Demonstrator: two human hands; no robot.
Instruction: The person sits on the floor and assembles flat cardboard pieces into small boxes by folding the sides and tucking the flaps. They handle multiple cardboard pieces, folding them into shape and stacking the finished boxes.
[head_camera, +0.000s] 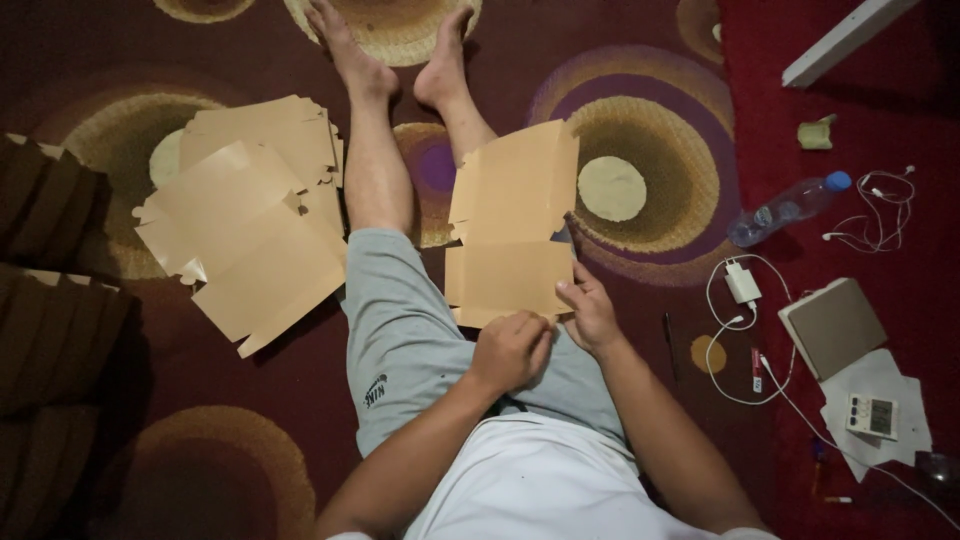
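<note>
Grey shorts (400, 330) are worn, marked with a small dark printed logo near the hem on the left thigh. A plain white shirt (540, 490) is seen above them. The forearms are left uncovered, with no sleeves reaching them. The feet (400, 50) are bare.

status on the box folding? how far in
Early. In hand: one flat brown cardboard blank on the lap, left hand and right hand pressing its near edge. Left: a pile of flat blanks on the carpet. No finished box is visible.
</note>
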